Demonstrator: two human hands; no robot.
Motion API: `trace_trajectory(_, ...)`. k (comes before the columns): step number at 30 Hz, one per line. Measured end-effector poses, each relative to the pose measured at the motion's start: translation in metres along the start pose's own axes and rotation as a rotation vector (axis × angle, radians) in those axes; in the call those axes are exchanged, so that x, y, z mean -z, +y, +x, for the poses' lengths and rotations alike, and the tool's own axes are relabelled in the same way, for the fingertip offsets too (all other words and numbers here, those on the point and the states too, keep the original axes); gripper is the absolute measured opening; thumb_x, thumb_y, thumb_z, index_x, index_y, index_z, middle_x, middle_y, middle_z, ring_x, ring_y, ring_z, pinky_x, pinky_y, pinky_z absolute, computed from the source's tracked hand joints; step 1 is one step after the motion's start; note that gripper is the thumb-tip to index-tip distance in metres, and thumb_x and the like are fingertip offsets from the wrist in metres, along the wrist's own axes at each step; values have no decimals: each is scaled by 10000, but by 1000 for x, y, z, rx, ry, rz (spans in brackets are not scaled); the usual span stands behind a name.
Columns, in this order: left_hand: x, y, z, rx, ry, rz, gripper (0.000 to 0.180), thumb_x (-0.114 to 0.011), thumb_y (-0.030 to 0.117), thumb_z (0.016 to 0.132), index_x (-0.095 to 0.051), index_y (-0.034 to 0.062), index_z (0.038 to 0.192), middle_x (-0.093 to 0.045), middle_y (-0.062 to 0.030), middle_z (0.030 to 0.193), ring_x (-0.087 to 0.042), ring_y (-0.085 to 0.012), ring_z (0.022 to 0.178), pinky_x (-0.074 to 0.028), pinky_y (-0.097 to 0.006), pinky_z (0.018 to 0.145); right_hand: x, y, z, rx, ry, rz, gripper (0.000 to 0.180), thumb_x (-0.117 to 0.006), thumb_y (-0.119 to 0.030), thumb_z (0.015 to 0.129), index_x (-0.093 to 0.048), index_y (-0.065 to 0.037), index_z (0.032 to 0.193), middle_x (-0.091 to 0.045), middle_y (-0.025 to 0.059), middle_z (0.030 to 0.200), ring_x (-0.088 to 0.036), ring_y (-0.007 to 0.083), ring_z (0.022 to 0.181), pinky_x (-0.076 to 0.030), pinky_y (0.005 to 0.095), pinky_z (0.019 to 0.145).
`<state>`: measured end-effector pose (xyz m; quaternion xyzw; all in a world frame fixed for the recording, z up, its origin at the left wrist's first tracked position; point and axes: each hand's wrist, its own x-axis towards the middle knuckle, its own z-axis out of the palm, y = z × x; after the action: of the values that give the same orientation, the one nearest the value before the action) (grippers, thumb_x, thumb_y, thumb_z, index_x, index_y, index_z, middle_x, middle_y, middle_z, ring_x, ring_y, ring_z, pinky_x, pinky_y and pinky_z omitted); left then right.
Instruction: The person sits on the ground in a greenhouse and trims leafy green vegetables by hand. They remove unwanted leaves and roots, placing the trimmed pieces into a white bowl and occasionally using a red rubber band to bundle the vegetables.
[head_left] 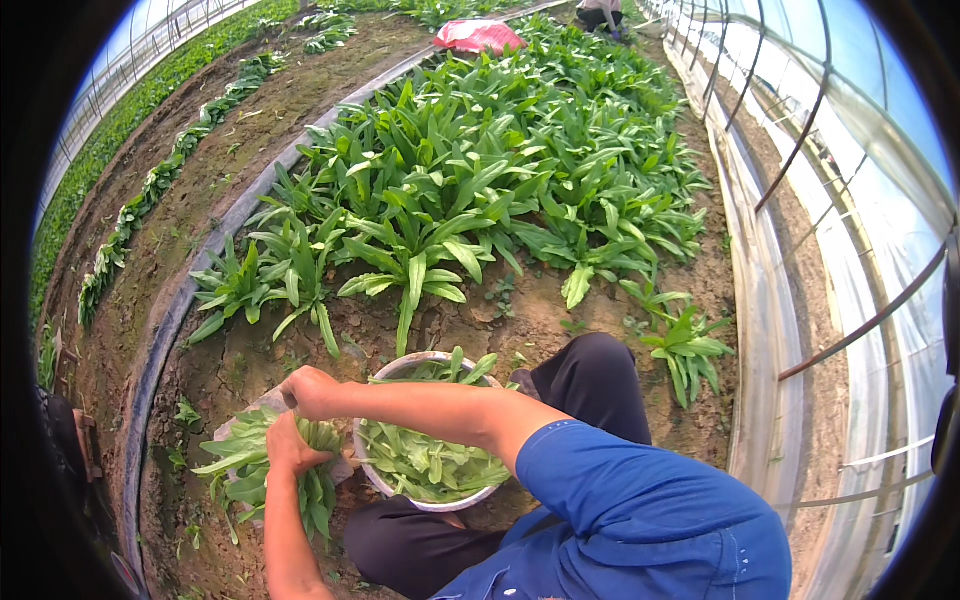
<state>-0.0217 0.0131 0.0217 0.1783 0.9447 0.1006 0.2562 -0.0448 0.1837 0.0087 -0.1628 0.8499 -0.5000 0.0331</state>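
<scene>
Right arm [430, 412] stretches leftward, right hand [312, 393] close beside left hand [290, 447].

I'm sat in a greenhouse [900, 170] lol | plastic film [765, 330] and curved ribs [850, 343] beside me | bare soil [690, 450] under me | leafy crop [450, 190] up front

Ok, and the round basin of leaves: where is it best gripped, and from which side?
Likely by the near-left rim, coming down from above left: the round basin sits upright and that curve of edge shows bare of leaves, while the right forearm crosses over its farther part.
</scene>
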Motion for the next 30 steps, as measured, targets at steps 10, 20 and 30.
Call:
trace_trajectory(10, -16, 7, 7, -38, 284, 122, 922, -941, 454, 460, -530, 48, 1179, -597, -134, 1160, -561, -303, 1171, -384, -423, 1081, -8, 26, 63, -128, -35, -271, 149, -687, -29, 690, -776, -78, 799, -731, 178, 843, -719, 360, 870, -578, 427, 786)
trace_trajectory(20, -51, -6, -1, 42, 289, 260, 1188, -919, 508, 478, -444, 21, 1453, -605, -118, 1204, -548, -257, 1177, -357, -397, 1052, -24, 62, 62, 22, -286, -310, 150, -719, -78, 711, -799, -27, 828, -751, 159, 789, -741, 269, 730, -573, 364, 738)
trace_trajectory(30, -65, 1, 25, 81, 328, 252, 1049, -939, 521, 457, -518, 68, 1303, -648, -100, 1157, -590, -257, 1156, -352, -413, 1035, -20, 92, 92, -92, -454, -326, 217, -737, -35, 686, -793, 10, 891, -770, 133, 797, -731, 174, 733, -573, 330, 725)
